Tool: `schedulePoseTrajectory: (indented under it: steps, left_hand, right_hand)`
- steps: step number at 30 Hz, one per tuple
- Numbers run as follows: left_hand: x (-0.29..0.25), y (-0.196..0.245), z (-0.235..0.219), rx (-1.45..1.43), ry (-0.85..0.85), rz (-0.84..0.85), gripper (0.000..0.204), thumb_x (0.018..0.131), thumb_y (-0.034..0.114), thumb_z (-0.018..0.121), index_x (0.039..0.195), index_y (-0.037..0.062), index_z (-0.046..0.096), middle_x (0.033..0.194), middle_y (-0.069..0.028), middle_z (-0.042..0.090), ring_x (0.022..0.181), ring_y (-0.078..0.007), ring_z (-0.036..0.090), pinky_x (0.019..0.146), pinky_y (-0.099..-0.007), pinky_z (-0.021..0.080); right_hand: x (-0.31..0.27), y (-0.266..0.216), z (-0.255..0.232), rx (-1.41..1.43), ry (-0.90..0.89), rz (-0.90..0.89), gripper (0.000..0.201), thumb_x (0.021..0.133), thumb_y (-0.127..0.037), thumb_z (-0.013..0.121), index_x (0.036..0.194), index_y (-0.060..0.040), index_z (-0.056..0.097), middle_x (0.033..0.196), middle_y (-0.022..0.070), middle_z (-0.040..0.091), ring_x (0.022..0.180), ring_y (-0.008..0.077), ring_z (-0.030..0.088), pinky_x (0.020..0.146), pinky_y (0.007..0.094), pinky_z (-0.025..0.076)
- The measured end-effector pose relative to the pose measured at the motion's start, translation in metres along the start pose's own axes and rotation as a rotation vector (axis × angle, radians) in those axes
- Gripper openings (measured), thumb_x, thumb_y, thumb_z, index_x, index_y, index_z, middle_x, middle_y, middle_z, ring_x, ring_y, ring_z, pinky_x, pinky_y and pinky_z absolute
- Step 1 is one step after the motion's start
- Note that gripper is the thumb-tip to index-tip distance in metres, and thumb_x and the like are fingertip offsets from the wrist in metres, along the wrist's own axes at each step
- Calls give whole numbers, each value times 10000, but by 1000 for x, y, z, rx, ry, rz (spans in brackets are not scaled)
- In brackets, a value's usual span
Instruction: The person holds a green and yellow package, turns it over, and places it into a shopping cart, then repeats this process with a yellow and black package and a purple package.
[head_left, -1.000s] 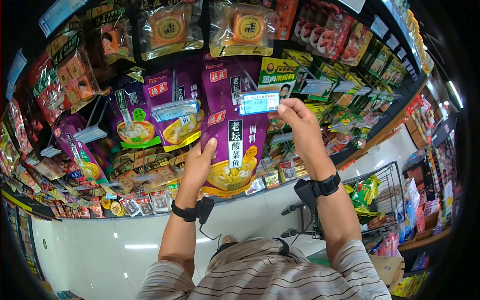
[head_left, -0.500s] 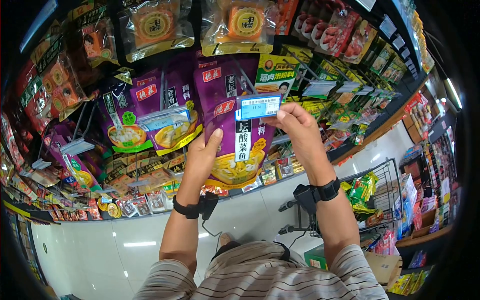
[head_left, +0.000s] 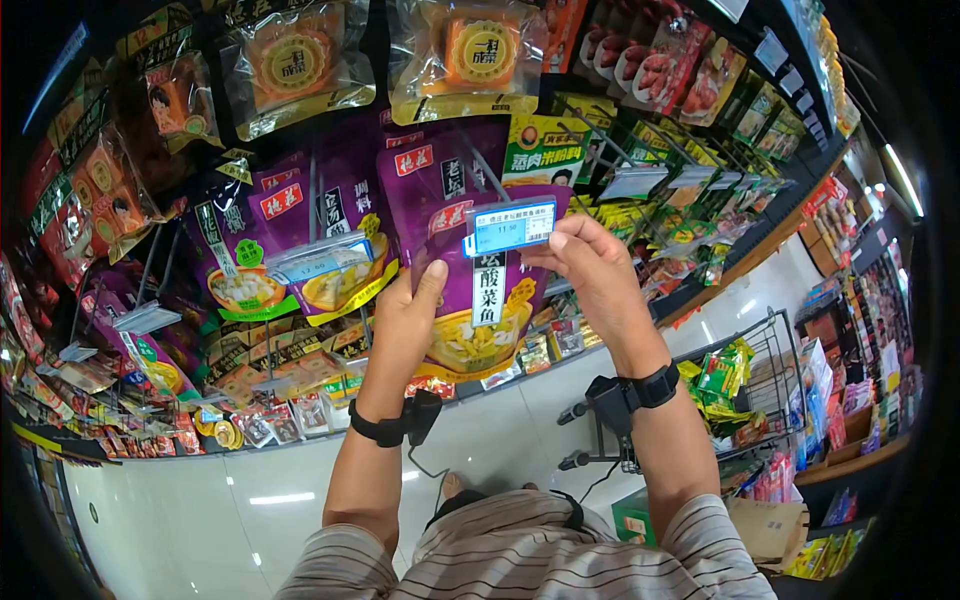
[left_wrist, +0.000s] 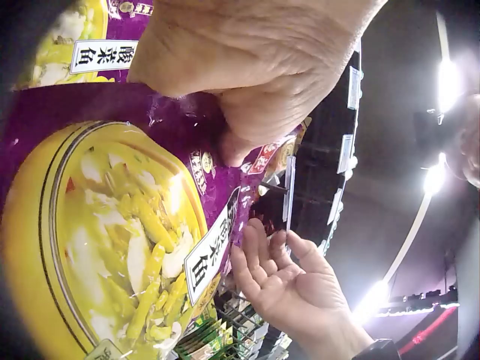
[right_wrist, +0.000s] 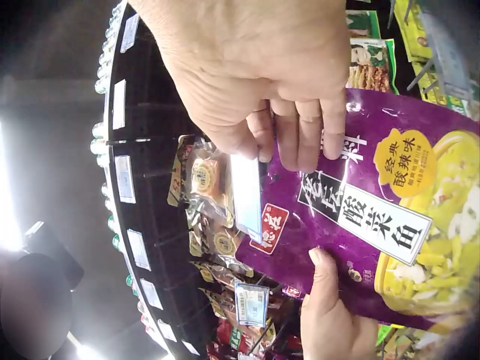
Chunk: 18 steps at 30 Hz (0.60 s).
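My left hand (head_left: 408, 322) grips a purple pickled-cabbage fish seasoning packet (head_left: 487, 300) by its left edge, thumb lying on the printed front. The packet shows a bowl of yellow fish pieces (left_wrist: 127, 247) and a white strip of black characters (right_wrist: 384, 225). Between thumb and fingertips, my right hand (head_left: 600, 275) pinches the right end of a blue-and-white price tag (head_left: 508, 230) at a hook's front. This tag overlaps the packet's upper front and hides part of its lettering. Just behind, another purple packet (head_left: 418, 195) of the same look hangs.
More purple packets (head_left: 330, 220) hang to the left, with their own price tag (head_left: 318, 258). Clear packs with orange blocks (head_left: 480, 50) hang above. Green packets (head_left: 545, 150) fill hooks to the right. A wire shopping cart (head_left: 770, 370) with packets stands behind on the right.
The seasoning packet has shifted right and up behind the price tag, which now covers more of its lettering. My left hand moved along with it; the right keeps pinching the tag, now slightly lower.
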<state>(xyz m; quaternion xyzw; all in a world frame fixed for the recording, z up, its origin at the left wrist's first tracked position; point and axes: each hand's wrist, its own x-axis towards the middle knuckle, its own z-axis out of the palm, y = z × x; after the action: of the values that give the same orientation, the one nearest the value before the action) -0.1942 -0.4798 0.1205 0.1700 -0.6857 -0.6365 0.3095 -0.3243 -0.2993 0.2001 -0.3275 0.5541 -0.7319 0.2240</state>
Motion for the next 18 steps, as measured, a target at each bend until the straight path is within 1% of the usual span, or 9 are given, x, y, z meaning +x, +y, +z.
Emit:
schedulePoseTrajectory:
  steps: [3, 6, 9, 13, 18]
  left_hand:
    - [5, 8, 0, -69, -10, -60, 399, 997, 377, 595, 1148, 15, 666, 1020, -3, 652, 928, -95, 557, 851, -283, 454]
    - [10, 3, -4, -40, -61, -139, 397, 1000, 371, 592, 1156, 12, 660, 1025, -11, 662, 912, -97, 573, 850, -283, 464]
    - [10, 3, 4, -68, -13, 2, 466, 988, 458, 577, 988, 0, 668, 790, 10, 584, 737, -99, 506, 690, -282, 435]
    - [10, 6, 7, -114, -9, -18, 456, 990, 447, 579, 1002, 1, 676, 794, 10, 590, 738, -94, 506, 685, -278, 437]
    - [12, 10, 9, -124, -19, -23, 445, 996, 433, 573, 999, 0, 677, 797, 8, 599, 739, -89, 513, 686, -279, 444]
  right_hand:
    - [0, -1, 1, 3, 9, 8, 135, 966, -165, 606, 1009, -37, 617, 1028, 57, 683, 967, 157, 661, 908, 349, 538]
    - [0, 1, 0, 5, 14, 5, 143, 965, -167, 610, 1015, -33, 619, 1024, 62, 687, 970, 164, 668, 900, 351, 544]
    - [1, 3, 0, 3, 5, 0, 156, 967, -175, 608, 1025, -31, 624, 1034, 69, 688, 987, 170, 668, 908, 350, 541]
    - [1, 1, 5, 24, -33, 13, 192, 976, -183, 593, 1076, -23, 624, 1081, 90, 685, 1025, 184, 662, 936, 347, 527]
    - [7, -7, 18, 35, -100, 55, 272, 982, -190, 582, 1185, -9, 589, 1137, 117, 673, 1064, 210, 655, 961, 352, 514]
